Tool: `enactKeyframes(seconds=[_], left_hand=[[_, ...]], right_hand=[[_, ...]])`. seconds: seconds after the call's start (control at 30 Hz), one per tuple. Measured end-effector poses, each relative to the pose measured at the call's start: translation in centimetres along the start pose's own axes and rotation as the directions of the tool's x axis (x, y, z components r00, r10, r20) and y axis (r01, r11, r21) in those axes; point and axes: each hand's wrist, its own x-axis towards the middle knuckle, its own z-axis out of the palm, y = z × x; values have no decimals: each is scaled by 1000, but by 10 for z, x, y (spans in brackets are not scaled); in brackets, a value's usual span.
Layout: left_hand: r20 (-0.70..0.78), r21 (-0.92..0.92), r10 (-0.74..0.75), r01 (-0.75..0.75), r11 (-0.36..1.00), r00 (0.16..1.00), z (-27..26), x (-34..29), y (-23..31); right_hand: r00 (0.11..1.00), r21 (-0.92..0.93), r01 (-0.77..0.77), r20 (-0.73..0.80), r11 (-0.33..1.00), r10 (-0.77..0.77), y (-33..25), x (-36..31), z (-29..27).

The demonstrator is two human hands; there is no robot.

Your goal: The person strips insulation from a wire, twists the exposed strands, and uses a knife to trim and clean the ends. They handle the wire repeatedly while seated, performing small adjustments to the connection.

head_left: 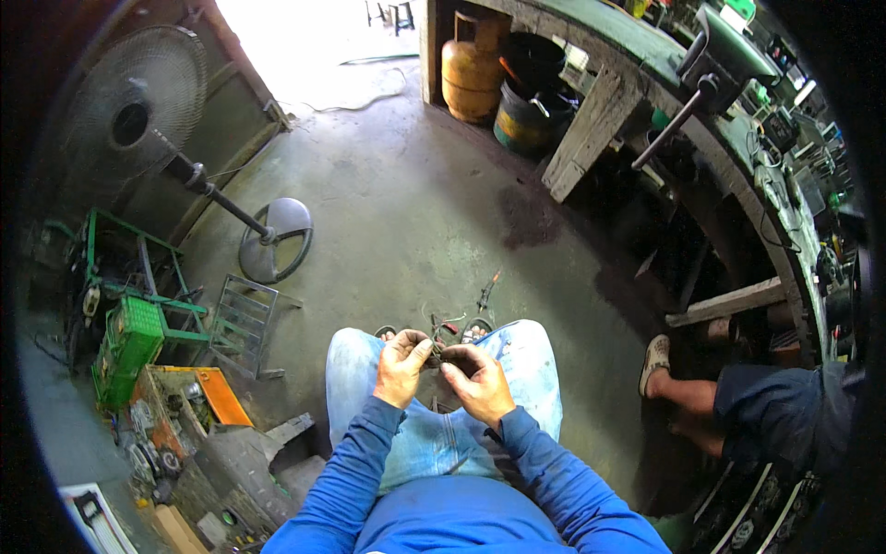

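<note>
Between my knees, my left hand (402, 369) and my right hand (480, 380) meet fingertip to fingertip. Both are closed in a pinch on a small dark part (437, 353), mostly hidden by the fingers; its exact kind is too small to make out. Just beyond it, low between my feet, lie a red-handled tool (449, 327) and some thin pale wire or strands. Farther ahead on the concrete floor rests a slim dark tool with an orange tip (486, 291).
A pedestal fan (265, 235) stands left, near a metal rack (242, 325), a green crate (129, 346) and a wooden box of parts (175, 406). Another person's leg (688, 395) is at right. Under the curved workbench (637, 42) sit a gas cylinder (471, 74) and a dark bucket (528, 120).
</note>
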Motion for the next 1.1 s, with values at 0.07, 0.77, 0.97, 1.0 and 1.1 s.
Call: enactKeyframes(seconds=[0.07,0.77,0.97,1.0,1.1], left_hand=[[8,51,14,-15,999,1000,4,-13,-4],[19,-55,-90,91,994,996,6,-22,-42],[83,72,-27,21,997,996,3,-19,-43],[86,139,-15,3,990,996,4,-20,-43],[137,277,39,-76,958,990,8,-23,-43]], right_hand=[[998,-105,39,-38,994,-43,-2,-14,0],[980,371,-179,-14,911,198,38,-23,-31],[965,616,-248,93,748,244,45,-18,-41],[963,580,-254,77,774,258,45,-17,-41],[955,465,-274,32,841,294,41,-20,-38]])
